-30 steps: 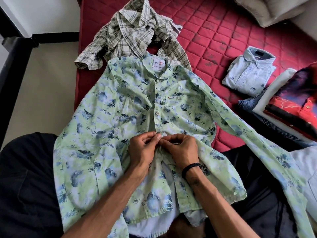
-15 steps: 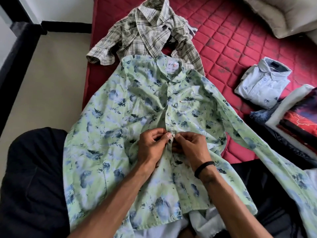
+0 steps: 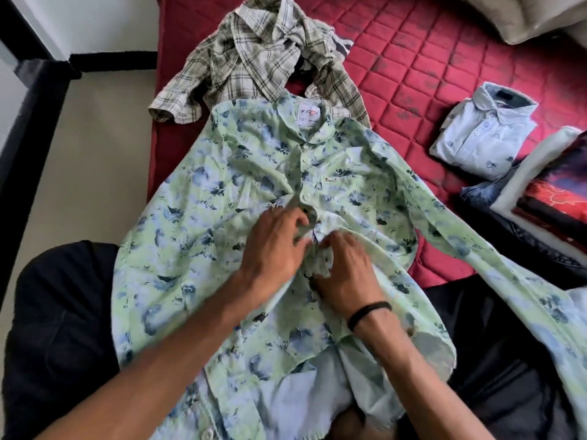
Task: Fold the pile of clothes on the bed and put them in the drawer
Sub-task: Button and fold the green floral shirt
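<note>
Green floral shirt (image 3: 203, 217) front placket pinched between both hands' fingers (image 3: 300, 223).

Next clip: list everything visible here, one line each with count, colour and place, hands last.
floral shirt: 1, pale green with blue print, spread on the bed edge and the person's lap
plaid shirt: 1, grey-beige check, crumpled beyond the floral shirt's collar
folded shirt: 1, light blue, on the bed at right
clothes stack: 1, red, black, white and denim, right edge
mattress: 1, red quilted
pillow: 1, beige, top right
floor: beige, left
wristband: 1, black, right wrist
left hand: gripping the shirt front
right hand: gripping the shirt front
</note>
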A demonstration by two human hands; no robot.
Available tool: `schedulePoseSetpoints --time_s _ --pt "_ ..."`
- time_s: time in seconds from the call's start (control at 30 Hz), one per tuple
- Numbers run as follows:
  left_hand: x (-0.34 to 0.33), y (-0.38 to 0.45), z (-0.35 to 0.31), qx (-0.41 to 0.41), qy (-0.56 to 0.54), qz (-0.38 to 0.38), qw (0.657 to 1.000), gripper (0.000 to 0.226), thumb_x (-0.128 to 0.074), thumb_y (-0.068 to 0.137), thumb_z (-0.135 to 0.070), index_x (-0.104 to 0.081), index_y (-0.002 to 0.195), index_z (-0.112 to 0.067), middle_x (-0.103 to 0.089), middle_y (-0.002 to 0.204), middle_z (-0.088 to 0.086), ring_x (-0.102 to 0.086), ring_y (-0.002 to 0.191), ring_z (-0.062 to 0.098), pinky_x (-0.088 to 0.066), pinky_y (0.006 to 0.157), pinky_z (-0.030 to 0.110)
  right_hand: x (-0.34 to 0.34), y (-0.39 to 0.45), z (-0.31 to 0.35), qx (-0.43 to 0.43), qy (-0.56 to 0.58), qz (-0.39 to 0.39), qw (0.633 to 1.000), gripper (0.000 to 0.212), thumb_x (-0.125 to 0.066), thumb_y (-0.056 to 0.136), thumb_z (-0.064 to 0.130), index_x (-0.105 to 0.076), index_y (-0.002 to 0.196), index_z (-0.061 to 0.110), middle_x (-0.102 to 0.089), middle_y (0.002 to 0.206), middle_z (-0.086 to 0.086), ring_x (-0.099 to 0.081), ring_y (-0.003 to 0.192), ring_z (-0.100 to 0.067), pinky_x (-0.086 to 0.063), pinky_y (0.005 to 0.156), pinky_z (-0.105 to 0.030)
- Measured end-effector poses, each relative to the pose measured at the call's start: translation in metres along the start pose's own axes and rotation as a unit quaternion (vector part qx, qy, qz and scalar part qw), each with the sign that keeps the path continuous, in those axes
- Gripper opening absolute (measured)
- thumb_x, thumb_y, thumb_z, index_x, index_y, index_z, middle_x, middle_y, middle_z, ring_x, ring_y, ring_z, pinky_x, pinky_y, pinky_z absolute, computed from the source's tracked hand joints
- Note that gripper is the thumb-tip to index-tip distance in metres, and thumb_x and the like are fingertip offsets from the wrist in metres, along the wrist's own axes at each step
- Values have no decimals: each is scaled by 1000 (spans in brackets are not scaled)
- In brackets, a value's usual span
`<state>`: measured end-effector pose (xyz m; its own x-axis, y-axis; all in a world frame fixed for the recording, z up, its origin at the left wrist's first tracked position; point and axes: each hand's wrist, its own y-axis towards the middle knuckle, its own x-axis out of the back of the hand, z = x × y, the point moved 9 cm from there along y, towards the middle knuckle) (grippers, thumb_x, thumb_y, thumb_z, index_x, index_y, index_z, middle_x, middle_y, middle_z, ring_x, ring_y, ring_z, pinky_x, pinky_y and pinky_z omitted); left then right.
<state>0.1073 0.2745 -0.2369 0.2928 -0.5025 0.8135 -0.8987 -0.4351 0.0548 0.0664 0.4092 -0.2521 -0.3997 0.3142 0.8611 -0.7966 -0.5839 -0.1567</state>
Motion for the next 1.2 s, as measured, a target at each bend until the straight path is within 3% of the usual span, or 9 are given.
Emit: schedulePoseSetpoints --time_s 0.1,0.2,0.4,0.57,0.77,0.93,1.0,1.1,1.2 --pt "-4 -52 -21 -50 -17 -9 999 8 -67 96 -23 -67 103 -26 -65 96 -6 -62 83 13 -55 74 30 -9 -31 -7 -14 -129 -10 991 21 -65 89 37 -61 103 23 -45 117 -5 -43 112 -31 -38 86 -41" --pt "-26 -71 -10 -13 20 48 999 32 -56 99 -10 -68 126 -23 -67 111 3 -65 103 25 -52 90 37 -16 -38 -15 -40 -173 25 984 29 -62 88 50 -63 104 26 -48 117 -4 -42 115 -32 -34 90 -44" --pt "-21 -66 -5 37 92 22 995 30 -59 102 -21 -64 131 -28 -62 123 -2 -65 106 19 -52 88 32 -16 -28 -6 -32 -165 -24 985 29 -58 94 37 -62 119 22 -59 119 -8 -50 114 -33 -38 92 -44" --pt "-26 -56 -7 61 68 28 995 23 -68 91 -9 -70 110 -21 -66 115 1 -66 102 22 -56 87 38 -16 -10 5 -12 -163 -41 986 17 -57 93 17 -67 105 12 -64 109 -13 -60 107 -34 -46 85 -41" --pt "-30 -55 -13 75 25 12 997 10 -72 90 -21 -71 100 -19 -66 105 2 -63 96 21 -48 81 30 -10 -8 -33 -82 113 3 990 19 -62 97 20 -66 85 6 -70 81 -10 -66 74 -26 -53 66 -37" --pt "-17 -68 -14 104 29 -64 992 10 -73 91 -22 -64 88 -24 -54 96 -7 -50 76 10 -36 68 22 -27 -19 -42 -154 360 87 916 17 -58 103 13 -60 100 -4 -74 72 -8 -73 60 -11 -59 53 -28" --pt "-16 -71 -13 113 15 -67 991 10 -74 90 -22 -65 87 -25 -62 91 -8 -58 76 12 -40 67 23 -27 -20 -40 -157 387 94 904 13 -60 103 11 -60 97 -1 -75 72 -6 -74 63 -10 -52 45 -20" --pt "-17 -74 -4 150 -39 -71 985 5 -77 89 -22 -72 87 -22 -75 84 -6 -66 71 9 -48 63 23 -27 -21 -37 -142 370 93 914 11 -64 100 11 -63 94 2 -76 74 -5 -76 69 -10 -57 54 -22" --pt "-18 -77 5 182 -112 -89 973 4 -81 85 -21 -77 83 -20 -76 78 -7 -68 66 5 -53 61 20 -26 -21 -38 -133 329 78 932 17 -69 97 12 -66 80 9 -75 69 0 -70 59 -3 -50 51 -14"
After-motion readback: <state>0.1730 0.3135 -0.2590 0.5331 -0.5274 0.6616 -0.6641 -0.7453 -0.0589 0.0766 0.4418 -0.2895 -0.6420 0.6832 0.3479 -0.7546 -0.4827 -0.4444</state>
